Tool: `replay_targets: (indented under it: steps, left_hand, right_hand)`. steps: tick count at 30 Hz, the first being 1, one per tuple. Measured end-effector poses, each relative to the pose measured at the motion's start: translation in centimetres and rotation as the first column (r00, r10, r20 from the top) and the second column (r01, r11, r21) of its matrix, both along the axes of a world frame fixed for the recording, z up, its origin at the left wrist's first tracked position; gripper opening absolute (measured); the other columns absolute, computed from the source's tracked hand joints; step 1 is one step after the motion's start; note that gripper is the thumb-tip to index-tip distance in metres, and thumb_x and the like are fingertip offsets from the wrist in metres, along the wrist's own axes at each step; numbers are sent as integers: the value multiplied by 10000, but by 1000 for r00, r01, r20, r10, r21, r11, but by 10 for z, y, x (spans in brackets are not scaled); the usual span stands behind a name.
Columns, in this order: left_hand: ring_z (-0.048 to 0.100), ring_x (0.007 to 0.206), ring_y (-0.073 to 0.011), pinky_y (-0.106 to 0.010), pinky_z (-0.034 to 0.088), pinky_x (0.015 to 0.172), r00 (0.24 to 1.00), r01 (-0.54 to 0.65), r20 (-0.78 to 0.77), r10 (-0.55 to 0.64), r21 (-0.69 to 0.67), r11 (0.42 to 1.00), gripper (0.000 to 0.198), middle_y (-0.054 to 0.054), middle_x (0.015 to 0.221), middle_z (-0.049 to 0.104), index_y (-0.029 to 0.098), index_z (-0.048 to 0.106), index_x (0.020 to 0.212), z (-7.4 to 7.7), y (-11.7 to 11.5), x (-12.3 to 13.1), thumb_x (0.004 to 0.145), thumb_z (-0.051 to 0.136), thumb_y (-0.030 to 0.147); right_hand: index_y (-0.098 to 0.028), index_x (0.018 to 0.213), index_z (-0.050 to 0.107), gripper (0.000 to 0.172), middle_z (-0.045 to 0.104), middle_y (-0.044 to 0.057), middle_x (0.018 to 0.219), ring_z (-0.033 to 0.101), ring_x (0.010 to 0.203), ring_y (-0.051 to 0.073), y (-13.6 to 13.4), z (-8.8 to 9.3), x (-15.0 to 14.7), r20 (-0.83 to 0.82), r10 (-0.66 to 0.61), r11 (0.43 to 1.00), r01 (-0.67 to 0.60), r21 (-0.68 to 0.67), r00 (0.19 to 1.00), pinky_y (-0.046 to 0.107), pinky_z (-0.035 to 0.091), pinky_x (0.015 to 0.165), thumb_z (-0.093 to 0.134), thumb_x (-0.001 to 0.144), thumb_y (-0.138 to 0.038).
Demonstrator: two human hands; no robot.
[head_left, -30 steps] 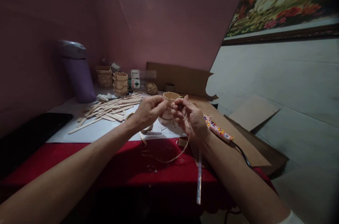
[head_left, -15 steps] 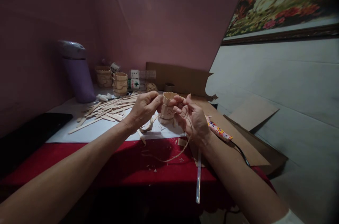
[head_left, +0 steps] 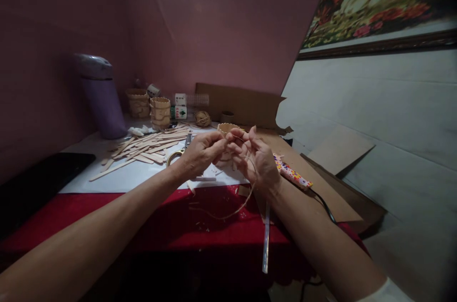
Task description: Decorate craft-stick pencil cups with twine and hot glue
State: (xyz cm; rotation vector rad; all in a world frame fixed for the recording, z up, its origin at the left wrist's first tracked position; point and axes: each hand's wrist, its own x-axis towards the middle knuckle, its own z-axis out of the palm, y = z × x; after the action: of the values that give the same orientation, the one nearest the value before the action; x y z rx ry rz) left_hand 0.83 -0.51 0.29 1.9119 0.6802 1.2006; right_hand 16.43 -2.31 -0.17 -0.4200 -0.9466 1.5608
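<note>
My left hand [head_left: 204, 152] is closed in a pinch at the fingertips of my right hand, apparently on the same piece of twine. Curled with its palm turned up, my right hand [head_left: 262, 164] grips the thin twine [head_left: 246, 202]; one loose end loops down in front of the red cloth. Behind both hands stands a small cup of wooden sticks [head_left: 227, 127] with a scalloped rim, its lower part mostly covered by the fingers. Scissors [head_left: 173, 155] with gold-coloured handles lie left of the cup, partly behind my left hand.
Craft sticks [head_left: 146, 146] are heaped on white paper at left. Behind them are two stick cups [head_left: 160, 114], a twine ball [head_left: 203, 119] and a purple bottle [head_left: 103, 104]. A patterned glue gun [head_left: 293, 176] lies right on cardboard; a clear glue stick [head_left: 266, 245] overhangs the table edge.
My left hand has moved right to meet my right hand's fingertips, covering more of the cup and uncovering the scissors. My right hand stays nearly in place with the twine.
</note>
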Motion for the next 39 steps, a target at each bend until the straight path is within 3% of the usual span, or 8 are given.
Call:
replay_targets:
  steps: [7,11,17,23,28,34,37,39]
  left_hand:
    - [356,339,-53,-208,241,383,972,-5,231,37,-140,990,281,36,402,470,189,486,527,8,1,-9,777,563,293]
    - [344,318,-55,-202,244,375,976,204,112,-184,-200,958,368,34,359,436,191,452,494,10,-1,-14,831,530,316]
    - [413,343,-60,-179,277,359,975,99,-173,-139,-220,970,332,2,445,555,161,551,625,5,-4,-3,837,587,414]
    - [431,384,-66,-184,327,392,956,257,-84,-282,-230,939,333,25,476,547,138,614,764,-4,0,0,811,645,466]
    - [393,342,-51,-181,277,370,958,284,54,-280,-285,915,265,33,426,510,164,567,592,3,-4,-5,791,644,321]
    - [381,312,-90,-235,284,371,814,530,55,-578,-476,701,287,1,367,485,195,561,485,26,-30,-18,759,625,253]
    - [422,339,-126,-270,322,381,573,584,-117,-811,-636,505,425,-53,404,541,199,619,496,34,-46,-18,879,561,375]
    - [441,387,-116,-259,321,407,439,566,-240,-866,-674,474,410,-60,466,588,189,672,559,33,-51,-15,908,563,374]
  right_hand:
    - [-172,881,657,405,638,32,777,458,530,61,2,4,5,-44,-87,994,84,-64,995,131,290,359,448,1004,-497]
    - [-186,858,658,361,625,22,752,445,531,56,5,2,8,-22,-133,991,133,6,991,132,272,371,531,962,-507]
    - [-166,909,661,390,640,21,789,489,541,52,2,0,6,-56,-101,995,102,7,993,120,356,388,502,978,-515]
    - [-168,945,619,426,637,16,794,509,540,68,1,-2,2,-77,14,1000,-14,-8,997,146,472,446,445,994,-553]
    - [-163,939,621,475,623,23,789,479,528,59,2,-2,3,-84,42,999,-44,-29,996,129,400,389,391,1006,-574]
    - [-161,846,639,457,604,28,749,449,538,63,8,2,8,-157,-126,990,114,-80,980,122,311,360,417,1011,-525]
    - [-158,811,644,473,584,31,742,465,575,73,10,3,8,-160,-168,985,157,-77,973,129,310,371,446,993,-547]
    - [-157,797,648,484,577,32,750,479,597,80,9,3,6,-142,-180,983,175,-48,973,140,320,383,490,960,-585]
